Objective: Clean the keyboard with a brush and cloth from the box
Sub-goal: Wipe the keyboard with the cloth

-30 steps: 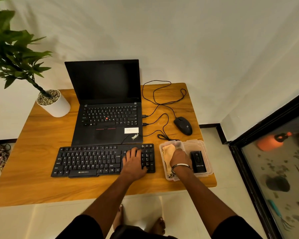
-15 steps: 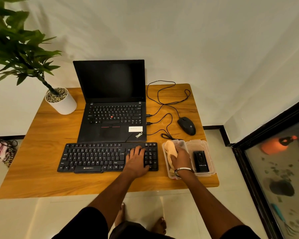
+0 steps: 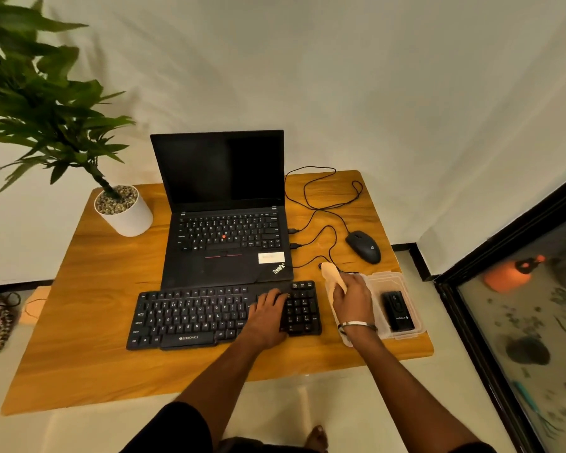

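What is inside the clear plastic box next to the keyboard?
The clear box holds a small black object, maybe the brush. The right hand grips a peach cloth at the box's left side. The hand and wrist cover whatever lies beneath them.

I see: keyboard (image 3: 223, 313) black, white letters | cloth (image 3: 332, 277) light peach | box (image 3: 389, 279) see-through | counter (image 3: 105, 308) orange-brown wood grain | laptop (image 3: 223, 204) black | pot (image 3: 128, 214) white
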